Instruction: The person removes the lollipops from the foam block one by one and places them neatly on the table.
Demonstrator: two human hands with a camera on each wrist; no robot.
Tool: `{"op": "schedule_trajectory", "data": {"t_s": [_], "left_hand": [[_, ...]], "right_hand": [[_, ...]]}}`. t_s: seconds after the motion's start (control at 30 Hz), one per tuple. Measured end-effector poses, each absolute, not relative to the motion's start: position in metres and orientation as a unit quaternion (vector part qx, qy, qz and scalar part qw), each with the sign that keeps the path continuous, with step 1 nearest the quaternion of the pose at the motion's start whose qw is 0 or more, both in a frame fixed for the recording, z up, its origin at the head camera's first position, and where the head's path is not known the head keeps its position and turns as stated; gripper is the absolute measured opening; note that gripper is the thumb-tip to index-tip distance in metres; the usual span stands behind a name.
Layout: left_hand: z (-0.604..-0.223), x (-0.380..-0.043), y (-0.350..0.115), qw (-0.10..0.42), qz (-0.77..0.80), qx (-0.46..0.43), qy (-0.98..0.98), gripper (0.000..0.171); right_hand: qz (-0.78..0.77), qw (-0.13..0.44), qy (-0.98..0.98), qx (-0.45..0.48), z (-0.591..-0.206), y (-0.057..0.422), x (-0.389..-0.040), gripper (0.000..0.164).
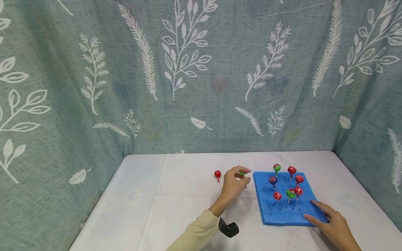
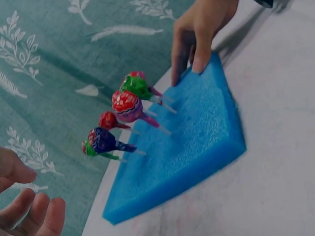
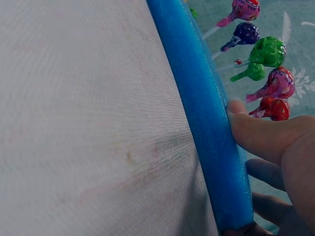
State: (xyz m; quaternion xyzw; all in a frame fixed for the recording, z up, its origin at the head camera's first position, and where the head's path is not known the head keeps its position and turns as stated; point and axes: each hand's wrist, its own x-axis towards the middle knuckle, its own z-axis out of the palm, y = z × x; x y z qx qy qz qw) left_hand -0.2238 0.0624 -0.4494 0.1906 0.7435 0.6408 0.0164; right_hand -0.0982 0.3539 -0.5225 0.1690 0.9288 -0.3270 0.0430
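Observation:
My left hand (image 1: 233, 183) hovers over the table left of the blue foam board (image 1: 282, 216), thumb and fingers curved but apart. Something green (image 1: 241, 173), probably a lollipop, shows through the gap between them; most of it is hidden. The left wrist view shows nothing pinched by those fingers. At the board's near right corner, my right hand (image 1: 334, 223) grips the edge with thumb and fingers spread around it. Several wrapped lollipops stand upright in the board's holes, among them a dark blue lollipop (image 2: 102, 140), a green lollipop (image 3: 268, 51) and a red lollipop (image 1: 292, 170).
A red lollipop (image 1: 218, 174) lies on the white-covered table (image 1: 176, 202), left of my left hand. More small holes dot the board's near part. A green leaf-patterned curtain (image 1: 220, 87) hangs behind the table and along both sides.

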Motion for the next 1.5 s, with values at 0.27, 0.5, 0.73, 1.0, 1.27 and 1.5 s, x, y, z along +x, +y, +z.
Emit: {"op": "schedule_trajectory", "data": {"t_s": [0.27,0.5,0.73,1.0,1.27,1.5], "left_hand": [[-0.456,-0.224,0.076,0.030,0.652,0.192,0.732,0.019],[-0.458,-0.218,0.086,0.036,0.649,0.198,0.734,0.019],[-0.461,-0.215,0.092,0.029,0.646,0.219,0.731,0.019],[-0.464,-0.212,0.100,0.032,0.642,0.233,0.730,0.021],[-0.469,-0.207,0.105,0.040,0.645,0.242,0.724,0.022],[-0.473,-0.203,0.109,0.043,0.644,0.262,0.717,0.020]], "right_hand": [[-0.329,0.043,0.929,0.164,-0.519,0.352,-0.099,0.101],[-0.327,0.048,0.929,0.167,-0.518,0.352,-0.099,0.100],[-0.330,0.046,0.928,0.169,-0.519,0.351,-0.099,0.100],[-0.330,0.054,0.926,0.175,-0.519,0.351,-0.099,0.102],[-0.328,0.051,0.927,0.172,-0.517,0.352,-0.099,0.101],[-0.329,0.051,0.927,0.171,-0.518,0.352,-0.099,0.100]]}}
